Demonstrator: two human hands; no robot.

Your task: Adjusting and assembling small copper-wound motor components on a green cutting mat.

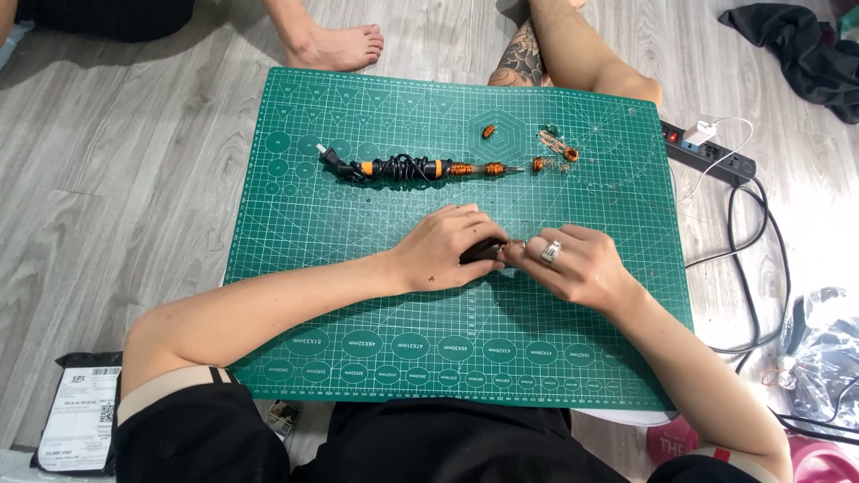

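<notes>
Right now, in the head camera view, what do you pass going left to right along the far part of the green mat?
Black and orange soldering iron → lone copper coil → cluster of copper coils → black power strip off the green cutting mat.

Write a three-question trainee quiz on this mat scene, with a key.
1. True or false: the soldering iron lies on the green mat.
2. Which hand wears a ring: A left hand, B right hand?
3. What lies off the mat's right edge, with a white plug in it?

Key: 1 true. 2 B. 3 power strip.
</notes>
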